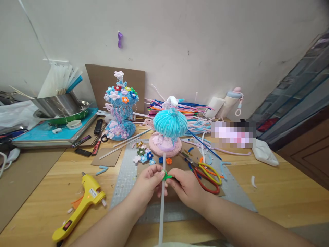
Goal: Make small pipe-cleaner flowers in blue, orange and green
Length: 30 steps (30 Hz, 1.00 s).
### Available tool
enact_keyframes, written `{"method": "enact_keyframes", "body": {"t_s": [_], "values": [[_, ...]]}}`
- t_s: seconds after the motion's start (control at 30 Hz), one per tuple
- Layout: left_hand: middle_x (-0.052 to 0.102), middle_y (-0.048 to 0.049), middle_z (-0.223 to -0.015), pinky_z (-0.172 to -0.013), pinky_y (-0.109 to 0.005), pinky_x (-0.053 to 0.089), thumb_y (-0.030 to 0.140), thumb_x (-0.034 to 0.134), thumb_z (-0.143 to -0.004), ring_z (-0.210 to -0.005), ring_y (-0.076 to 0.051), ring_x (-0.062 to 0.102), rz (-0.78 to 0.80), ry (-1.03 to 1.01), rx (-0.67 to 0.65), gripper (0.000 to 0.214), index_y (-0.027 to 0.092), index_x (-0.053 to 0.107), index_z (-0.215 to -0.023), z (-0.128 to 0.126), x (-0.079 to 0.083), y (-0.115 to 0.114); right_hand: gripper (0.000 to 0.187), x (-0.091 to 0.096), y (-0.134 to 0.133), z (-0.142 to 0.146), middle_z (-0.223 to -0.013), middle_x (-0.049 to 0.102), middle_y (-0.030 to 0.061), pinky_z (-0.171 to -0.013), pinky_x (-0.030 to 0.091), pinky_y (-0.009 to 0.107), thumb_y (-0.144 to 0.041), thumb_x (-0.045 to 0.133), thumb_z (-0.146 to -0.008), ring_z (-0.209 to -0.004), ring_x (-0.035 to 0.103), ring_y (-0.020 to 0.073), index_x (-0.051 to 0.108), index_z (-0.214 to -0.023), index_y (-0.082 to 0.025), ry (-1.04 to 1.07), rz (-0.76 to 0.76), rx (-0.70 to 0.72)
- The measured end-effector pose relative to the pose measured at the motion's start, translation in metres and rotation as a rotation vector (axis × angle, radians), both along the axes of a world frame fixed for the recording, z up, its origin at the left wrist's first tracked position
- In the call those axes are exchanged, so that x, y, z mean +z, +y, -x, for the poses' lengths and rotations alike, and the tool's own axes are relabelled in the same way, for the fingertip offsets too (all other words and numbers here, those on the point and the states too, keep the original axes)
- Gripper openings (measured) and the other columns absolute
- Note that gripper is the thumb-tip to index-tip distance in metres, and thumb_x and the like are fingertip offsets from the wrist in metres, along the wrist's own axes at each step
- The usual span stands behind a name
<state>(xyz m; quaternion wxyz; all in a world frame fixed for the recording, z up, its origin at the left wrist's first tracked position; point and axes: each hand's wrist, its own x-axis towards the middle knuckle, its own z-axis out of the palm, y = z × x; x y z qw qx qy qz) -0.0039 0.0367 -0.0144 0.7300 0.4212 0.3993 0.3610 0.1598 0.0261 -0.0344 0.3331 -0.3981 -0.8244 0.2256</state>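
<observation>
My left hand [149, 182] pinches a green pipe cleaner [166, 176] wound against a long translucent white stick, like a glue stick [161, 214]. With closed fingertips, my right hand [187, 187] grips the other side of the green piece. The stick runs upright between both hands, its lower end out at the bottom edge. Just beyond stands a turquoise pipe-cleaner dome [170, 122] on a pink round base [165, 146]. Small fuzzy flowers [144, 155] lie left of that base, and an orange flower [169, 160] sits in front of it.
A yellow glue gun [88, 202] lies at left, red-and-yellow-handled scissors [205, 171] at right, on a grey cutting mat [123, 187]. Farther back stand a flower-covered pipe-cleaner piece [120, 103], bundled pipe cleaners [177, 107] and a metal pot [58, 107]. A white wall closes the back.
</observation>
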Motion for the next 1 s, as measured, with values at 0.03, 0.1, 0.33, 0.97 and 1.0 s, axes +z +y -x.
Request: {"method": "enact_keyframes", "body": {"t_s": [0.03,0.1,0.33,0.97,1.0], "values": [[0.057,0.0026,-0.058,-0.040,-0.017,0.032,0.038,0.062,-0.072,-0.042,-0.008,0.053,0.010,-0.013,-0.004,0.028,0.016,0.045,-0.078,0.000,-0.001,0.000,0.015,-0.001,0.001,-0.001,-0.073,0.059,0.0012,-0.060,0.035,0.022,-0.025,0.043,-0.091,-0.065,0.054,0.0117,0.054,-0.083,-0.018,-0.001,-0.003,0.011],[0.058,0.0025,-0.059,-0.041,-0.017,0.033,0.037,0.063,-0.072,-0.042,-0.007,0.053,0.027,-0.034,-0.011,0.028,0.016,0.046,-0.078,0.001,-0.002,0.000,0.018,-0.002,0.002,-0.001,-0.071,0.057,0.0009,-0.060,0.035,0.022,-0.024,0.042,-0.092,-0.064,0.052,0.0114,0.054,-0.079,-0.018,-0.008,-0.020,0.034],[0.055,0.0040,-0.056,-0.043,-0.018,0.034,0.041,0.062,-0.073,-0.042,-0.007,0.049,-0.021,0.018,0.000,0.030,0.017,0.046,-0.079,-0.002,0.000,-0.004,0.021,-0.003,-0.003,0.004,-0.066,0.054,0.0001,-0.060,0.034,0.023,-0.021,0.045,-0.089,-0.061,0.049,0.0107,0.055,-0.072,-0.017,0.151,0.043,0.009],[0.049,0.0040,-0.065,-0.049,-0.019,0.035,0.032,0.050,-0.084,-0.053,-0.008,0.042,-0.432,0.171,0.001,0.015,0.018,0.049,-0.085,0.001,0.006,-0.008,0.017,0.022,0.001,-0.005,-0.053,0.044,-0.0060,-0.039,0.022,0.018,-0.035,0.046,-0.083,-0.040,0.032,0.0069,0.048,-0.081,-0.018,0.587,0.970,0.050],[0.046,0.0054,-0.062,-0.044,-0.018,0.032,0.035,0.052,-0.082,-0.047,-0.007,0.038,-0.359,0.138,0.015,0.018,0.018,0.049,-0.085,0.001,0.005,-0.007,0.016,0.024,-0.003,-0.005,-0.063,0.051,-0.0029,-0.045,0.029,0.019,-0.033,0.049,-0.083,-0.049,0.042,0.0084,0.050,-0.088,-0.018,0.482,0.715,-0.009]]}}
